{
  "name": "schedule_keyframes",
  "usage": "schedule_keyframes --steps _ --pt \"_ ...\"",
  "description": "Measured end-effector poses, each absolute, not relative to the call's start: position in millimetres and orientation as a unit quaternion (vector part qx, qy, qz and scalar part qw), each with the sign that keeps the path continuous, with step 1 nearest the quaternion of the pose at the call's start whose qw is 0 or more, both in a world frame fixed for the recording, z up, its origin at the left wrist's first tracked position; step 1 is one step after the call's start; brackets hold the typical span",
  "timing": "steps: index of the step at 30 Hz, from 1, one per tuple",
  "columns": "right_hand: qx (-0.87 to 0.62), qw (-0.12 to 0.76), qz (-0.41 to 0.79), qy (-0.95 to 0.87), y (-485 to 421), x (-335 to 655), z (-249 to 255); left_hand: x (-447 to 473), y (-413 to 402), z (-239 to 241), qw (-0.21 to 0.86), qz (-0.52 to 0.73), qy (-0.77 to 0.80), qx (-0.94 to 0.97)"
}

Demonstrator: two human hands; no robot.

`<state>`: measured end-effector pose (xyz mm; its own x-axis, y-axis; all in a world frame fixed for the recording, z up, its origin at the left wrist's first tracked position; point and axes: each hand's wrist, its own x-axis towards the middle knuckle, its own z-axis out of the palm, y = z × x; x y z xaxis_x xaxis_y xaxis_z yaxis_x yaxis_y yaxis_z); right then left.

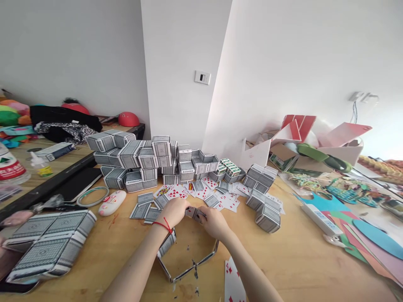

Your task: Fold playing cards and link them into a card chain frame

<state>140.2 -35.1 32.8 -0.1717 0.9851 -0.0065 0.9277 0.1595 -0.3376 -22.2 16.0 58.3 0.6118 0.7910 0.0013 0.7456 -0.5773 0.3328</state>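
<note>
Both my hands meet over the middle of the wooden table. With the fingers closed, my left hand (176, 211), a red string at its wrist, grips small folded-looking playing cards (191, 212) from the left. On the right side my right hand (214, 221) pinches the same cards; its fingertips partly cover them. Below my wrists stands a low open frame of playing cards (182, 274) on edge, its far side hidden by my hands and arms. A loose four of diamonds (233, 281) lies under my right forearm.
Boxes built of cards (147, 157) are stacked along the back, with another card block (59, 239) at left. Loose cards (171, 191) are spread before the stacks. A white mouse (112, 203), a power strip (321, 220) and coloured paper (378, 237) lie around.
</note>
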Motion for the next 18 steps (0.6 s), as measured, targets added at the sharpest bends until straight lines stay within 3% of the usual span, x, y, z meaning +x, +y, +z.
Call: schedule_keyframes --steps 18 --pt "-0.63 0.043 0.047 -0.774 -42 129 39 -23 18 52 0.158 0.079 0.421 0.889"
